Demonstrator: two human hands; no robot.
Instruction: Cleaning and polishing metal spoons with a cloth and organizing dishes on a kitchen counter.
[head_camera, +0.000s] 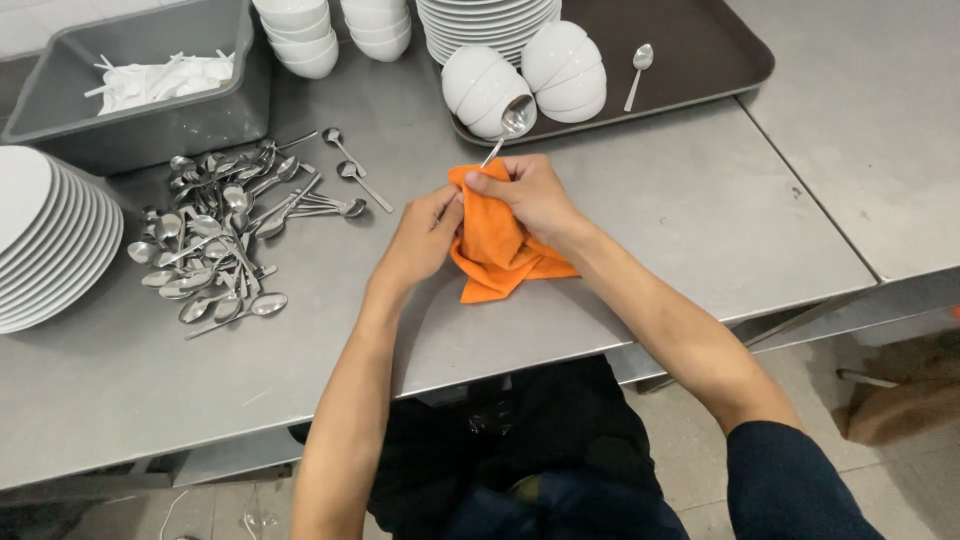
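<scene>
Right hand (530, 195) closed around orange cloth (495, 250) and handle of spoon (512, 122), above middle of desk (700, 210). Left hand (425, 235) pinching cloth from other side. Better to keep cloth tight around handle and rub evenly. Grey bin (150, 110) holding white utensils; brown tray (700, 50) carrying upturned white bowls (525, 75), plates, one spoon.
</scene>
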